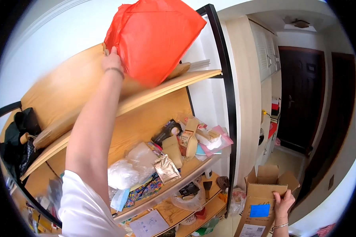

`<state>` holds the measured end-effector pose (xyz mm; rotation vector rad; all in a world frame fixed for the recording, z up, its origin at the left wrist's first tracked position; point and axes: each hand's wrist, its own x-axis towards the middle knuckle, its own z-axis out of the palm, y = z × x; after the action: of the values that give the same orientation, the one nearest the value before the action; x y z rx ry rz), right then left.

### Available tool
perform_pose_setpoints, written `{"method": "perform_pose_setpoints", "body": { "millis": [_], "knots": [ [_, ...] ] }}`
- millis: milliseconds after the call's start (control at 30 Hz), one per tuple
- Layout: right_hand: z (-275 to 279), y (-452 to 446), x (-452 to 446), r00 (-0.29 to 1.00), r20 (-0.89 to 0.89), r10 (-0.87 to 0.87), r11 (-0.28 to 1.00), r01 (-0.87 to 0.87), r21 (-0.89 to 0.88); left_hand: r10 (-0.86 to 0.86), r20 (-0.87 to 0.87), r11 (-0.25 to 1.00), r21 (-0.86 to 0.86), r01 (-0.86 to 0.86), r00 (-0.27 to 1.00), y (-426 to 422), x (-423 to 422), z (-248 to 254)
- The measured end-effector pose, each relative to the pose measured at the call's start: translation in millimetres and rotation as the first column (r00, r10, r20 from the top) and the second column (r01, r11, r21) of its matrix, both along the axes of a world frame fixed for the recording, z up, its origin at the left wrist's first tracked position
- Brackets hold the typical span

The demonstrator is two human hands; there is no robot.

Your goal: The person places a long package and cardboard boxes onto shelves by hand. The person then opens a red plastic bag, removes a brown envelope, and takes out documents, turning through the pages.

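Observation:
My left hand [113, 63] is raised at the top shelf [174, 81], its fingers closed on the lower left edge of a large red plastic bag [154, 39]. The bag looks full and flat-sided, and its contents are hidden. Low on the right, my right hand [283, 203] grips the upper edge of a tall cardboard box [261, 197]. That box has its top flaps up and carries a blue label and a white printed label. A bracelet shows on each wrist.
On the middle shelf [146, 190] lie white plastic bags [126, 170], a gold packet [167, 168] and a brown paper pouch [188, 140]. A dark bag [21, 134] is at the far left. The black shelf post [227, 98] stands between the shelves and a hallway with a dark door [300, 98].

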<state>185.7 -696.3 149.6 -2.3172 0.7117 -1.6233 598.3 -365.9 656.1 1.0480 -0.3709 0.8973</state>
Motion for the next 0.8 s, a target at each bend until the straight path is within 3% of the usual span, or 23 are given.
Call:
{"method": "perform_pose_setpoints", "body": {
  "millis": [100, 200, 267, 400, 567, 800],
  "knots": [
    [3, 0, 2, 1.000, 0.015, 0.023, 0.999, -0.023, 0.026, -0.121, 0.082, 0.987, -0.094, 0.128, 0.989, 7, -21, 2],
    [8, 0, 2, 0.999, 0.033, 0.025, 0.999, -0.026, 0.023, -0.244, -0.003, 0.957, -0.166, 0.240, 0.970, 23, -25, 6],
    [18, 0, -1, 0.999, 0.044, 0.013, 0.999, -0.014, 0.030, -0.419, 0.108, 0.878, -0.204, 0.432, 0.902, 39, -18, 10],
    [33, -9, -7, 0.996, 0.086, 0.029, 0.999, -0.032, 0.036, -0.462, 0.067, 0.834, -0.306, 0.459, 0.884, 71, 3, 14],
    [47, -17, -10, 0.994, 0.103, 0.019, 0.999, -0.015, -0.035, -0.615, 0.022, 0.749, -0.296, 0.593, 0.788, 73, -15, 7],
    [71, -17, -15, 0.991, 0.136, 0.000, 1.000, 0.004, -0.029, -0.661, -0.010, 0.737, -0.193, 0.648, 0.750, 50, -64, 2]
  ]
}}
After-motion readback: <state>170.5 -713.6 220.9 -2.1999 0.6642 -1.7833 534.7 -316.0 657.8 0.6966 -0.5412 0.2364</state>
